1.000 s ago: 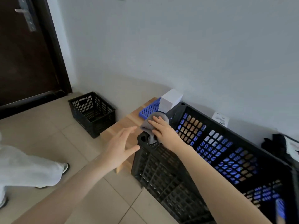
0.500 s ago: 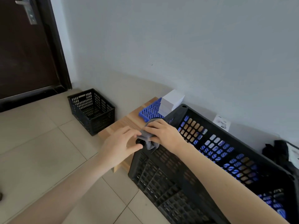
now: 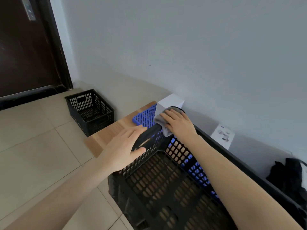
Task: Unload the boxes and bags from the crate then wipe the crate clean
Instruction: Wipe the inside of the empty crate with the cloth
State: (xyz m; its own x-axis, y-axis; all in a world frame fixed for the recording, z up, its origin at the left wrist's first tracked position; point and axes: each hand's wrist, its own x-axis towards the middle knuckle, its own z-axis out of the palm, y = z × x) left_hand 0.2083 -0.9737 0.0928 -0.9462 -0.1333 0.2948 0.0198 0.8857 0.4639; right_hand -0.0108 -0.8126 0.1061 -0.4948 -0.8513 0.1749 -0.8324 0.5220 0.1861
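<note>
A person works at a large black plastic lattice crate [image 3: 166,185] that fills the lower right of the head view and runs lengthwise along a grey wall [image 3: 182,47].

The right hand [image 3: 178,122] lies over the crate's far left corner. Its fingers are nearly straight and press a grey cloth [image 3: 162,121] onto the rim there. The left hand [image 3: 123,150] is spread flat with its fingers extended, holding nothing. Its palm is against the outside of the crate's left end wall and its thumb is by the handle slot.

Blue shows through the openings of the crate's far wall. What the crate's underside rests on cannot be told.

Just beyond the wiped corner, a plain white cardboard box [image 3: 169,102] sits at the wall end of a blue plastic lattice mat [image 3: 143,117], which lies on a light wooden board [image 3: 114,131]. A 2nd white box printed with a product picture [image 3: 222,136] stands between the crate's far rim and the wall. A heap of black bag material [image 3: 287,176] lies past the rim at the right edge.

Well apart to the left, a small black lattice crate [image 3: 89,110] stands on the pale tiled floor [image 3: 33,155], near a dark door [image 3: 25,47].
</note>
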